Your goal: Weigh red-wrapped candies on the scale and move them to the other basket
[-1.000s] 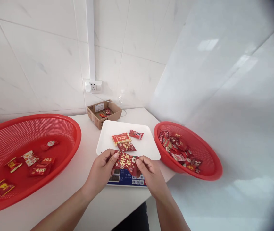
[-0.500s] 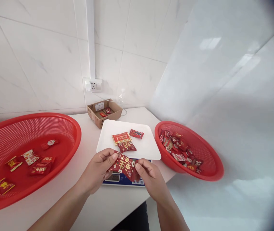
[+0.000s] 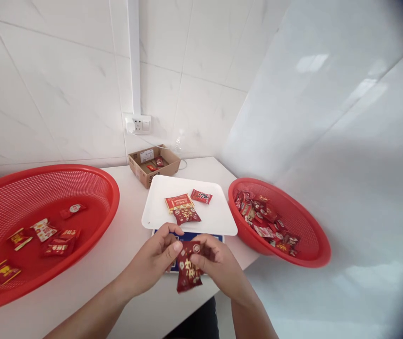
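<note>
A dark red snack packet point(image 3: 188, 278) with gold characters hangs upright between my hands, in front of the scale. My right hand point(image 3: 218, 263) pinches it, thumb across its printed face. My left hand point(image 3: 157, 259) is closed at its upper left edge, thumb and fingertips on the packet. Behind my hands, the white weighing tray point(image 3: 218, 221) carries a red and gold packet point(image 3: 179, 202), another dark red packet point(image 3: 188, 215) touching it, and a small red candy packet point(image 3: 201, 196). The scale's blue front point(image 3: 215, 238) is mostly hidden by my hands.
A big red plastic basket point(image 3: 111, 197) with several packets stands at the left. Another red basket point(image 3: 316, 240), with many packets, is at the right beside the tray. At the back, a cardboard box point(image 3: 141, 174) holds two small packets, below a wall socket point(image 3: 138, 125).
The packet has turned from lying crosswise between both hands to hanging upright. My right hand has moved left and its thumb now lies over the packet's face.
</note>
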`<state>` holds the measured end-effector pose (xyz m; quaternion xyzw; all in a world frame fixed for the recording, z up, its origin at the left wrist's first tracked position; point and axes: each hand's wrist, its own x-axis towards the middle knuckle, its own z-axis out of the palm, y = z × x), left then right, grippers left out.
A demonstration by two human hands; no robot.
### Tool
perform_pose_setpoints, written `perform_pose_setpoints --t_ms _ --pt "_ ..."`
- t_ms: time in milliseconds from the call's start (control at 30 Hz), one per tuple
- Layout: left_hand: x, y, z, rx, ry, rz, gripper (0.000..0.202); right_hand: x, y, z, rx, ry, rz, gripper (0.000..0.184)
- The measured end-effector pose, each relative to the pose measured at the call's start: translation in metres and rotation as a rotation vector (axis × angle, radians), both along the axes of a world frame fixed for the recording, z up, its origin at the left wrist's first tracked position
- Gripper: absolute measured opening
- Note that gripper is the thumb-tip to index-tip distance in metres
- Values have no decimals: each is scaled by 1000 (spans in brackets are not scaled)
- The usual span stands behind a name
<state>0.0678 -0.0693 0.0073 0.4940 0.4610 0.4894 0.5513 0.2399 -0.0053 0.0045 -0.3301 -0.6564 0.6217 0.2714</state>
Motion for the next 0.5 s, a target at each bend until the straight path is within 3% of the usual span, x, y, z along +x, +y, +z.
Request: perform_pose_setpoints --t_ms 100,267,500 --pt "3 -3 -5 30 91 8 39 -1 1 -8 -73 74 -175 34" --pt "6 1 -9 -77 170 151 33 -3 2 -9 -109 110 -186 40" --pt "6 5 -7 -120 76 140 33 -6 2 -6 143 -47 -156 34"
